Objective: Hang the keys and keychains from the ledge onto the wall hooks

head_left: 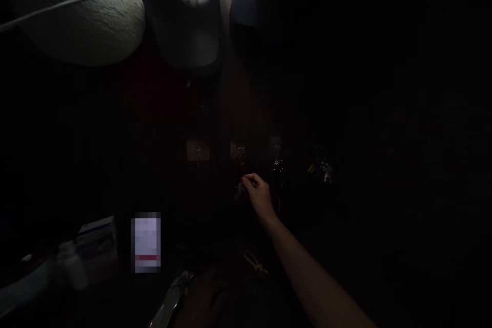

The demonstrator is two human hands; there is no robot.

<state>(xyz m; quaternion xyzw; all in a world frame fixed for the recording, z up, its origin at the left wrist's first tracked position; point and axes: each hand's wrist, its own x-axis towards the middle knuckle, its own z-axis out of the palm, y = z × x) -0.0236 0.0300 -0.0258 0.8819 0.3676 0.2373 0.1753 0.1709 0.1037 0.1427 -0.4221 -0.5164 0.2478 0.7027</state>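
Observation:
In the dark, my right hand (258, 195) reaches up to the middle wall hook (241, 149). Its thumb and fingers are pinched together just below that hook. A small, faint pale thing (239, 192) hangs at the fingertips, too dim to name. My left hand (209, 289) is low in the view, almost lost in shadow, so its fingers cannot be made out well. Beside it lies a shiny metallic object (171, 300). A yellow cord loop (255, 262) lies between the two arms.
Other hooks hold a dark shiny bunch (277, 166) and keys (326, 173); the left hook (198, 151) is bare. Above hang a pale hat (88, 15), a grey cap (188, 31) and a blue cap (244, 2). Lower left stand a box (98, 248) and a white bottle (73, 266).

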